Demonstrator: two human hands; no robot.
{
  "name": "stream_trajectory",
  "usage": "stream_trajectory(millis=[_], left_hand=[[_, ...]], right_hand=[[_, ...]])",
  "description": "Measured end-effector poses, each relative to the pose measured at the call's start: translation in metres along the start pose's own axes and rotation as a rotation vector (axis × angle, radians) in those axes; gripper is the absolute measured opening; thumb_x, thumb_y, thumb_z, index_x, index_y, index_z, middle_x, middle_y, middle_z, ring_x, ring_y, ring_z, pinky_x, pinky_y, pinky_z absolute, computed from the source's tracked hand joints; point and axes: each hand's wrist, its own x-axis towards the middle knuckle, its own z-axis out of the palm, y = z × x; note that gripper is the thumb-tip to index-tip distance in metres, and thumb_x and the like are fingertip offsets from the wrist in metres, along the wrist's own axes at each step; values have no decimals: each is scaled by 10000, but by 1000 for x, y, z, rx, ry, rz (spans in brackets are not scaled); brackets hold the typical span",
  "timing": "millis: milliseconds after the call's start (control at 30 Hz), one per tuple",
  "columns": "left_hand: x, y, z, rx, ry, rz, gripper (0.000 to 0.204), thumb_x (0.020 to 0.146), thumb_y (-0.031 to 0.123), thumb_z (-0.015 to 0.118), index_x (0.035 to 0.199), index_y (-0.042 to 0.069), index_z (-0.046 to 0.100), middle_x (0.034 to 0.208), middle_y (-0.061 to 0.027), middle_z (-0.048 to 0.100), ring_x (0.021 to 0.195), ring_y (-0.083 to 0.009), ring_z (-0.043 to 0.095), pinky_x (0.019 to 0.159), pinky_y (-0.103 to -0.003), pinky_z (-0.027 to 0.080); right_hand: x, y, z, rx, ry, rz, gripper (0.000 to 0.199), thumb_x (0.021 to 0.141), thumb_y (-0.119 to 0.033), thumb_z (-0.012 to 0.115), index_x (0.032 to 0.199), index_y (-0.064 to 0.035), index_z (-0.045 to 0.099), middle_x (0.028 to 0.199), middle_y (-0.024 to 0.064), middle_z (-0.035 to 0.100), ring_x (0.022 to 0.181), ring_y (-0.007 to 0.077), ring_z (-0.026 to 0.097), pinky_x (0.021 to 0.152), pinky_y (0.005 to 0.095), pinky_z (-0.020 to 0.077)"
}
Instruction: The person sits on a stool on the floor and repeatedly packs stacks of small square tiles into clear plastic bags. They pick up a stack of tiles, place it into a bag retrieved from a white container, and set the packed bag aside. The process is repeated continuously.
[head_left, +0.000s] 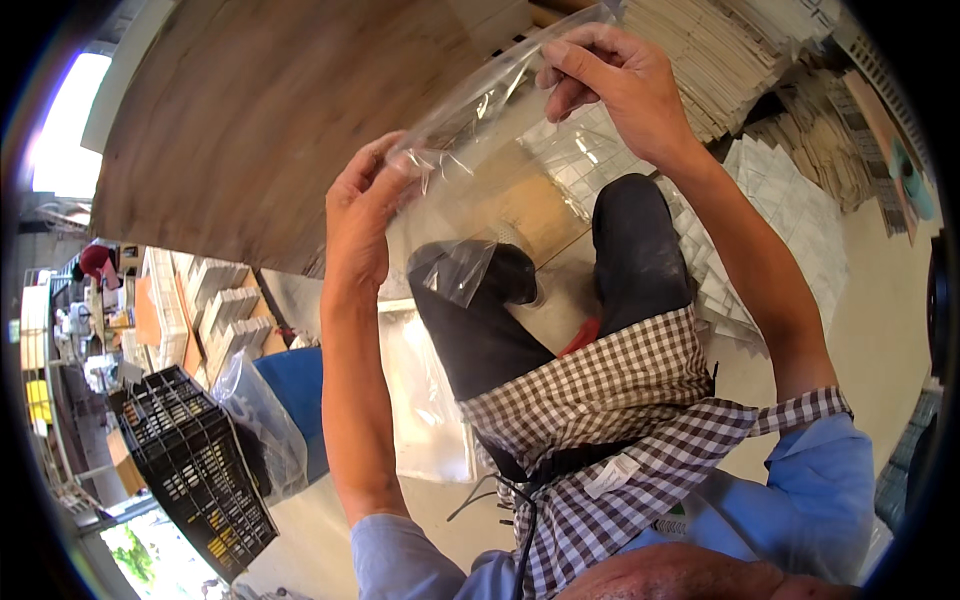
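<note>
A clear plastic bag (460, 150) is stretched between my two raised hands, over my knees. My left hand (365, 200) grips its left side, the thumb pressed against the film. Higher up and to the right, my right hand (610, 75) pinches the bag's upper edge between thumb and fingers. The bag looks see-through, and a loose flap of it hangs down toward my left knee. Through it shows a tan cardboard-like panel (545, 205) on the floor, beside pale square-patterned sheets (590, 150).
A large brown wooden board (270, 130) fills the upper left. At the left stand a black crate (195, 465) and a blue bin (295, 395) with a plastic liner. Stacked flat cardboard (700, 60) lies at the upper right, near a stack of patterned sheets (775, 240). Beside my left leg lies a plastic-covered stack (425, 400).
</note>
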Motion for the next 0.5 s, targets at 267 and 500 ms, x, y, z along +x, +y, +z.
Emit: stream_trajectory(millis=[267, 500], left_hand=[[40, 11, 74, 318, 26, 220, 1008, 730, 452, 842, 1428, -94, 362, 1390, -283, 478, 1308, -336, 475, 1081, -393, 381], [68, -28, 94, 457, 19, 231, 359, 815, 160, 688, 1130, -13, 681, 911, -110, 744, 849, -161, 684, 798, -310, 520]], right_hand=[[-2, -17, -7, -277, 50, -46, 167, 909, -174, 677, 932, -8, 681, 677, 36, 645, 526, 78, 574, 481, 236, 457], [-3, -9, -24, -351, 23, 26, 208, 932, -174, 651, 1020, 11, 688, 677, 34, 643, 486, 37, 496, 422, 207, 376]])
